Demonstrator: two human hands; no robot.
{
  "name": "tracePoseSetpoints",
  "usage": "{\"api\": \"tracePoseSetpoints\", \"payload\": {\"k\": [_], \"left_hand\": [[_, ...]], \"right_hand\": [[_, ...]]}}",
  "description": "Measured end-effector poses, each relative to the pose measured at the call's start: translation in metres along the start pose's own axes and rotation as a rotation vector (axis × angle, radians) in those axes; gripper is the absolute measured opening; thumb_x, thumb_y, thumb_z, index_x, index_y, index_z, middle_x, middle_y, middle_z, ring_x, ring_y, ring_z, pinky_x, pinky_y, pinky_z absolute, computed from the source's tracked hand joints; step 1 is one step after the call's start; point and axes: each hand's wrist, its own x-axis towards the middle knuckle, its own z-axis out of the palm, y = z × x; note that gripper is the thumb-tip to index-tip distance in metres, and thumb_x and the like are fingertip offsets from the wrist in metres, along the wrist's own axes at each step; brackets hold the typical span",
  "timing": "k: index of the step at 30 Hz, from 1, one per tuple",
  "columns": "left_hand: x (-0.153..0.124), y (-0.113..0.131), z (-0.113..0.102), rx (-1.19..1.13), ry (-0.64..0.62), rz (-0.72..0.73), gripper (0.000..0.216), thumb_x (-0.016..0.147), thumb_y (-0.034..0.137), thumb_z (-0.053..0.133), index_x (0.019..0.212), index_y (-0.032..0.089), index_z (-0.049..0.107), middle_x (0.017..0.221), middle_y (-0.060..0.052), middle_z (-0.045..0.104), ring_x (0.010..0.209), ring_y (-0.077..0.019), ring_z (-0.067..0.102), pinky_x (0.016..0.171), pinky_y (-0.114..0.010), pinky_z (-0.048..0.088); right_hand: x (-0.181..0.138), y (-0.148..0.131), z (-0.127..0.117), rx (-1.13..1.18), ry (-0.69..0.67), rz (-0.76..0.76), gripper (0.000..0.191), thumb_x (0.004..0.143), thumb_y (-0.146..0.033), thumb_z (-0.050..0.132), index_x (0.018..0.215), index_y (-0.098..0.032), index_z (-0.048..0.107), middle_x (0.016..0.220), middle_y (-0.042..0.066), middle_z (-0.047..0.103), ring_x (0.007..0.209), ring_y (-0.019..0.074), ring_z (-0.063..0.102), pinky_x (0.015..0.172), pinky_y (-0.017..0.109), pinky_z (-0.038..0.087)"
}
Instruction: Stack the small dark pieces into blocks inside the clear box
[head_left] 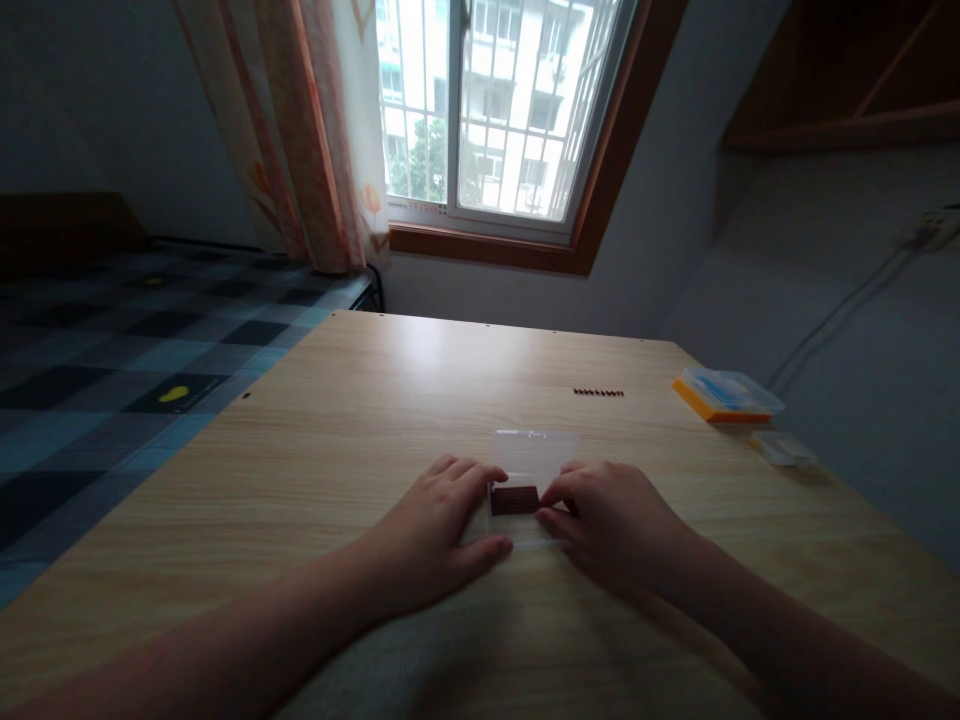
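A small clear plastic box lies on the table with its transparent lid folded back away from me. Inside, against the left wall, sits a block of dark red, ridged strips. My left hand grips the box's left side, index finger at the far corner and thumb at the near edge. With thumb and index finger pinched, my right hand touches the right end of the dark red strips; its fingertips hide the exact contact.
Farther back on the wooden table is a row of small dark red pieces. At the right edge lie an orange case with a clear lid and a small clear container. A checkered bed adjoins the left side.
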Motion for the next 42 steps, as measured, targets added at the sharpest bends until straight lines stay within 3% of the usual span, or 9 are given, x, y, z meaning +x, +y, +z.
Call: {"api": "tracePoseSetpoints", "payload": {"k": [13, 25, 28, 32, 35, 37, 40, 42], "left_hand": [[0.0, 0.0, -0.001, -0.014, 0.007, 0.014, 0.046, 0.081, 0.032, 0.071, 0.123, 0.021, 0.058, 0.12, -0.008, 0.065, 0.115, -0.0295, 0.054, 0.101, -0.046, 0.044], [0.0, 0.002, -0.002, -0.011, 0.001, -0.004, 0.046, 0.08, 0.031, 0.071, 0.123, 0.022, 0.058, 0.12, -0.008, 0.065, 0.115, -0.03, 0.054, 0.102, -0.047, 0.044], [0.0, 0.002, -0.002, -0.012, -0.001, -0.009, 0.047, 0.08, 0.03, 0.072, 0.123, 0.022, 0.058, 0.121, -0.008, 0.065, 0.116, -0.0298, 0.054, 0.103, -0.047, 0.043], [0.0, 0.001, -0.003, -0.027, 0.0, -0.01, 0.046, 0.08, 0.031, 0.072, 0.123, 0.022, 0.059, 0.122, -0.008, 0.065, 0.116, -0.0295, 0.055, 0.103, -0.046, 0.044], [-0.001, 0.0, -0.003, -0.023, -0.003, -0.011, 0.046, 0.081, 0.03, 0.07, 0.124, 0.023, 0.059, 0.122, -0.008, 0.064, 0.117, -0.0292, 0.055, 0.103, -0.046, 0.044], [-0.002, -0.001, -0.003, -0.017, -0.008, -0.015, 0.045, 0.081, 0.03, 0.069, 0.125, 0.023, 0.058, 0.123, -0.008, 0.064, 0.117, -0.029, 0.055, 0.103, -0.045, 0.044], [-0.002, -0.002, -0.003, -0.013, -0.009, -0.013, 0.044, 0.082, 0.029, 0.067, 0.124, 0.023, 0.058, 0.122, -0.008, 0.064, 0.116, -0.0287, 0.055, 0.102, -0.045, 0.045], [-0.002, -0.003, -0.003, -0.012, -0.001, -0.008, 0.043, 0.082, 0.028, 0.067, 0.124, 0.023, 0.059, 0.122, -0.008, 0.064, 0.116, -0.0287, 0.056, 0.102, -0.045, 0.045]], "right_hand": [[0.0, -0.005, 0.001, -0.08, 0.031, 0.014, 0.016, 0.086, -0.034, 0.064, 0.077, -0.026, 0.075, 0.078, -0.001, 0.071, 0.067, 0.013, 0.059, 0.059, 0.026, 0.03], [-0.001, -0.002, -0.003, -0.041, 0.065, -0.04, 0.017, 0.087, -0.031, 0.065, 0.077, -0.024, 0.077, 0.075, 0.001, 0.069, 0.067, 0.0136, 0.061, 0.059, 0.026, 0.035], [-0.005, 0.004, -0.008, 0.043, 0.204, -0.159, 0.019, 0.089, -0.026, 0.061, 0.079, -0.024, 0.076, 0.072, 0.0, 0.067, 0.065, 0.0115, 0.059, 0.059, 0.024, 0.038], [-0.008, 0.021, -0.018, 0.223, 0.738, -0.452, 0.015, 0.089, -0.02, 0.059, 0.086, -0.02, 0.074, 0.068, 0.001, 0.062, 0.059, 0.0105, 0.054, 0.057, 0.024, 0.042], [0.001, 0.046, -0.018, 0.257, 1.05, -0.386, 0.014, 0.088, -0.022, 0.058, 0.085, -0.02, 0.072, 0.071, 0.003, 0.063, 0.063, 0.0141, 0.054, 0.06, 0.028, 0.045], [0.013, 0.066, -0.012, 0.236, 1.091, -0.21, 0.018, 0.09, -0.026, 0.055, 0.087, -0.02, 0.072, 0.077, 0.005, 0.064, 0.073, 0.0173, 0.057, 0.071, 0.032, 0.048], [0.034, 0.095, 0.002, 0.224, 1.047, -0.006, 0.026, 0.092, -0.026, 0.048, 0.1, -0.018, 0.071, 0.094, 0.008, 0.067, 0.094, 0.0209, 0.059, 0.089, 0.037, 0.047], [0.047, 0.11, 0.012, 0.222, 0.964, 0.109, 0.032, 0.089, -0.022, 0.045, 0.109, -0.015, 0.069, 0.099, 0.01, 0.067, 0.099, 0.0223, 0.058, 0.093, 0.038, 0.046]]}}
